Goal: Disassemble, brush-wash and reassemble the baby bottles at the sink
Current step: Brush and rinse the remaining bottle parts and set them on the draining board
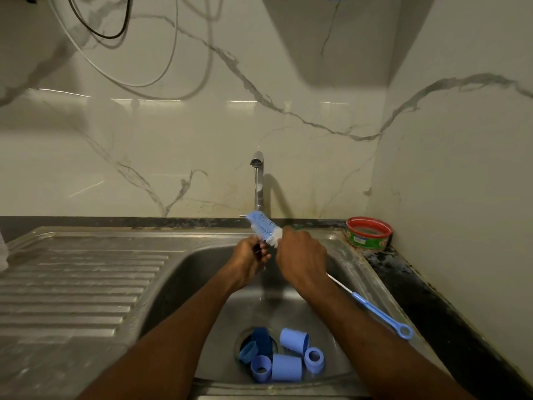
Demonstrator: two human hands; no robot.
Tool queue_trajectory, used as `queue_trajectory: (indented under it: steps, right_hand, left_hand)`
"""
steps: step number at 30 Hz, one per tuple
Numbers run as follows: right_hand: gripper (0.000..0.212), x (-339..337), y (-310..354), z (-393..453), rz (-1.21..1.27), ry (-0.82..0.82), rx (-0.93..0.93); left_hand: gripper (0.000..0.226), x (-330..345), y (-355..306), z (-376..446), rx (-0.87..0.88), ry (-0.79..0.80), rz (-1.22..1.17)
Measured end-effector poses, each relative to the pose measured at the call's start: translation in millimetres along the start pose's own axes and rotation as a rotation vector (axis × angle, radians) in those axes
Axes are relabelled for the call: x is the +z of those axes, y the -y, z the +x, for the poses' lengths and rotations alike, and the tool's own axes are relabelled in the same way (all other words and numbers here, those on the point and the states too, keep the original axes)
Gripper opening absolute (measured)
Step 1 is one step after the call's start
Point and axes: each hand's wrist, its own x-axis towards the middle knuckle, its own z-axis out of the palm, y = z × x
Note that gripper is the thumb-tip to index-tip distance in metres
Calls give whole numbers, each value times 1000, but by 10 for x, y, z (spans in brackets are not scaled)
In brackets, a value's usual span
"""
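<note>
The right hand (301,259) grips the long blue-and-white bristled bottle brush (266,227) by its wire stem, while the left hand (250,256) is curled round something small and dark beneath the bristles, under the running chrome tap (258,180). Below them, blue plastic bottle parts (284,357) lie clustered over the drain of the steel sink (202,284).

red-rimmed tub (369,234), dangling cables (161,67)
</note>
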Motion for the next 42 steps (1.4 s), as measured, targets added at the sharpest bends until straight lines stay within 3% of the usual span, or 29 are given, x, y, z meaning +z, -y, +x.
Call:
queue_trajectory:
  steps: [3,5,8,12,15,19,22,24,29,35,37,40,42]
  right_hand:
    - [30,-86,-63,41,-20,-5,47]
    - [32,-122,-112,11,-32,-66,26]
    - [33,-83,-76,-91,8,-25,-18]
    - [29,8,-3,-73,16,-20,-24]
    - [27,-55,-79,5,-28,-23,44]
    - [28,-132,-154,-27,-59,-97,22]
    - [24,-111,-99,-65,-51,-18,-23]
    - [29,-25,-56,-98,-120,36,-72]
    - [27,-11,-99,0,-90,-12,-33]
    - [24,-116,-171,-39,-114,-63,-68]
    - [24,-65,-135,-74,-119,3,-81]
    - [25,-20,-133,-24,-131,47,-53]
    - [23,-62,-168,23,-108,31,-21]
  left_hand:
    - [28,29,-7,-31,54,24,64]
    - [28,47,-17,-11,63,-64,54]
    - [27,25,-9,54,70,-153,23]
    - [28,20,-13,20,37,-7,44]
    - [28,33,-41,-4,88,18,114]
    - [31,-67,25,50,154,-221,290]
    - [30,-241,79,101,208,-325,396]
    - [23,-277,70,67,272,-302,441]
    - [20,-234,-49,-34,390,-95,478]
    - [20,-247,13,34,406,-274,582]
    - [15,-287,22,50,524,-276,749]
    - [8,-327,-6,20,740,-103,1014]
    - [9,-327,4,21,740,-71,1068]
